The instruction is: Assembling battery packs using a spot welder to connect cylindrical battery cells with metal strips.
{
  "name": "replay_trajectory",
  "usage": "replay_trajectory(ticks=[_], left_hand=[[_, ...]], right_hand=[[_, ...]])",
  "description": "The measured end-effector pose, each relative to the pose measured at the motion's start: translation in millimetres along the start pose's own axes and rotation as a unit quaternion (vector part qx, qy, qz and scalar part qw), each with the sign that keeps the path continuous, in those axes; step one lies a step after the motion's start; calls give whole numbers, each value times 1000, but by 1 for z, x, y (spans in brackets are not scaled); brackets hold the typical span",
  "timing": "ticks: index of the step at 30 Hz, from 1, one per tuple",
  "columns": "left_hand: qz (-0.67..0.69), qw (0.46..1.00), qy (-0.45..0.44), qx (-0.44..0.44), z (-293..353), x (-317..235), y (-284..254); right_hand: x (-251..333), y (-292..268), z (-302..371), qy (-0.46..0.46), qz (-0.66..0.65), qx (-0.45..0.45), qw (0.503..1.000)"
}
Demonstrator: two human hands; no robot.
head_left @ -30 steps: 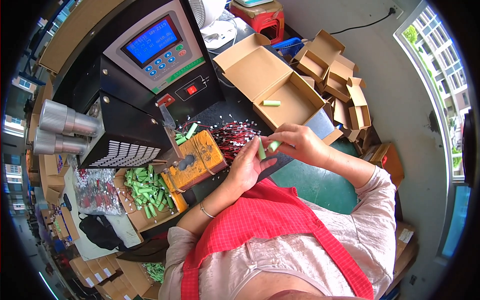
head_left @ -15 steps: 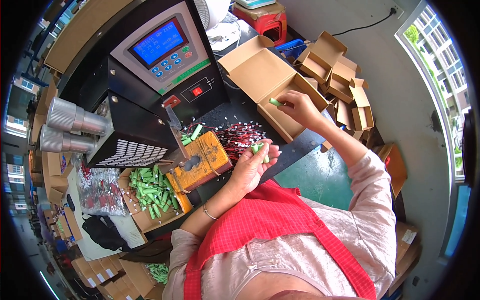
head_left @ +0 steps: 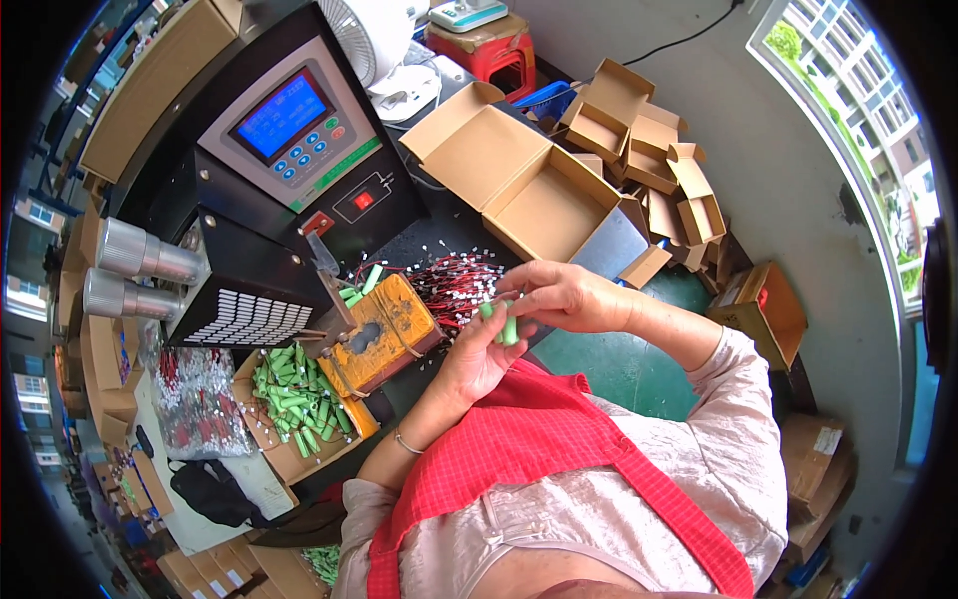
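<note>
My left hand (head_left: 469, 364) is closed round a few green cylindrical battery cells (head_left: 510, 330), palm turned up, just in front of the red checked apron (head_left: 519, 434). My right hand (head_left: 577, 299) meets it from the right, its bent fingertips on the upper ends of these cells; the exact grip is partly hidden. Beyond both hands lies a heap of red and black wires with small white connectors (head_left: 459, 285). A worn yellow block (head_left: 381, 337) bound with a band stands left of the heap, with several loose green cells (head_left: 371, 280) behind it.
A black machine with a blue screen (head_left: 283, 114) rises at the left. Near it, a cardboard box (head_left: 269, 439) holds many green cells beside bagged wires (head_left: 205, 399). An open cardboard box (head_left: 544, 205) lies beyond my hands. More small boxes (head_left: 639, 130) pile up at the back right.
My right hand has come back from the open cardboard box, where it held a green cell, to the cells in my left hand. The whole view has shifted a little.
</note>
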State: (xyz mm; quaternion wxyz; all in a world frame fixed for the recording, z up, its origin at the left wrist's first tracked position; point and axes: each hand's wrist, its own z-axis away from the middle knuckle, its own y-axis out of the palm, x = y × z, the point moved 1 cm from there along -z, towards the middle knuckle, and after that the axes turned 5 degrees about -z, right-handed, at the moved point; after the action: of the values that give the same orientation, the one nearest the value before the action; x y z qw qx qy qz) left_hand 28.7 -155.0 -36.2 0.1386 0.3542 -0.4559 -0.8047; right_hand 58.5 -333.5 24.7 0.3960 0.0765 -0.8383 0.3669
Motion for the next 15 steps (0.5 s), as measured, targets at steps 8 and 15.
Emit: replay_trajectory(ticks=[8, 15], left_hand=[[-31, 999, 5, -7, 13, 16, -9], [-121, 991, -41, -30, 28, 22, -4]], right_hand=[[-42, 13, 26, 256, 317, -55, 911], [-60, -95, 57, 327, 370, -236, 837]])
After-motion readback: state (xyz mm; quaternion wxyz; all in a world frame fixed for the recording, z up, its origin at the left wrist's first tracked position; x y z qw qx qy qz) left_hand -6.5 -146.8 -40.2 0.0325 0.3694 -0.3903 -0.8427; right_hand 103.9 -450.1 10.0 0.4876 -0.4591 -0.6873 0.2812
